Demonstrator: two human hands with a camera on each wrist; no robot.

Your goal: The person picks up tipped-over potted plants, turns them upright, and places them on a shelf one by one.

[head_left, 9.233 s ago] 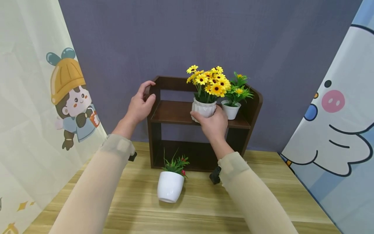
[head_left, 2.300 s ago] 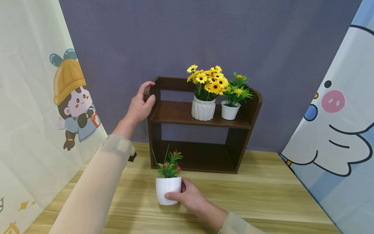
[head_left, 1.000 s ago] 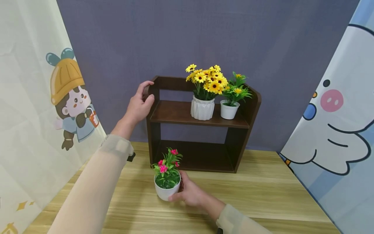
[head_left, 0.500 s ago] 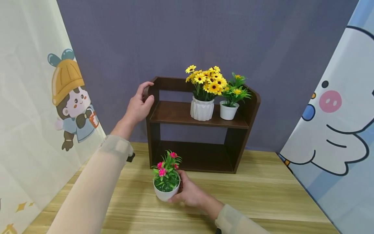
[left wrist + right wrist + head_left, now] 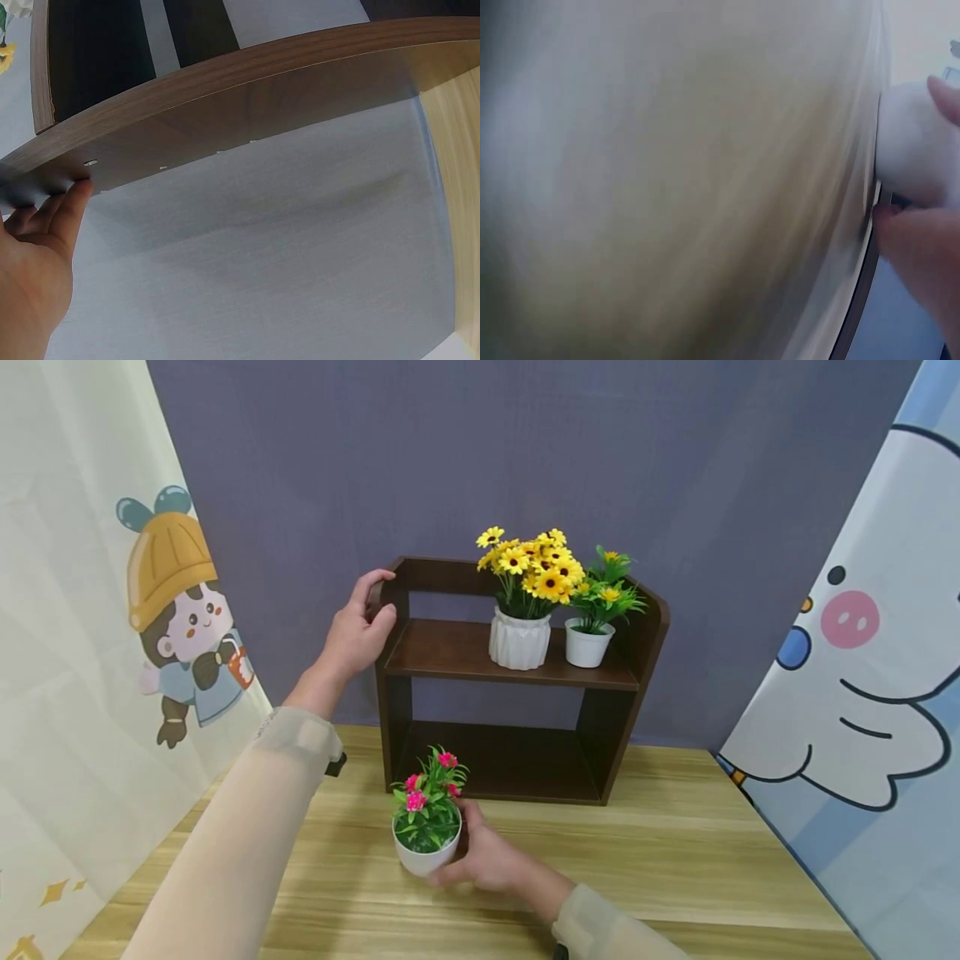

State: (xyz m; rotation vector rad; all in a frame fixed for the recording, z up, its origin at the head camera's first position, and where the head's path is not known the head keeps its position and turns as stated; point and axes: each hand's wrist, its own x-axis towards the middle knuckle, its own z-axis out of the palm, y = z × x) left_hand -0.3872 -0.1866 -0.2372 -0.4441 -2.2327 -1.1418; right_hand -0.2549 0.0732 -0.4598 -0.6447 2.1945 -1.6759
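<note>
My right hand (image 5: 480,858) grips a small white pot with pink flowers (image 5: 426,827) on the wooden table (image 5: 675,868), in front of the dark brown shelf unit (image 5: 517,677). In the right wrist view the white pot (image 5: 911,150) is a blur against my fingers (image 5: 922,247). My left hand (image 5: 358,628) holds the shelf unit's upper left side panel; in the left wrist view its fingers (image 5: 64,214) touch the panel (image 5: 225,112). On the upper shelf stand a ribbed white vase of yellow flowers (image 5: 521,639) and a small white pot with a green plant (image 5: 587,643).
A grey-purple backdrop (image 5: 525,452) hangs behind the shelf unit. Cartoon-printed curtains close in the left side (image 5: 97,635) and the right side (image 5: 862,677). The lower compartment of the shelf unit (image 5: 510,752) holds nothing.
My right hand left the yellow-flower vase on the shelf, came down to the tipped pink-flower pot and tilted it upright. In the last second it has barely shifted. The left hand stayed put.
</note>
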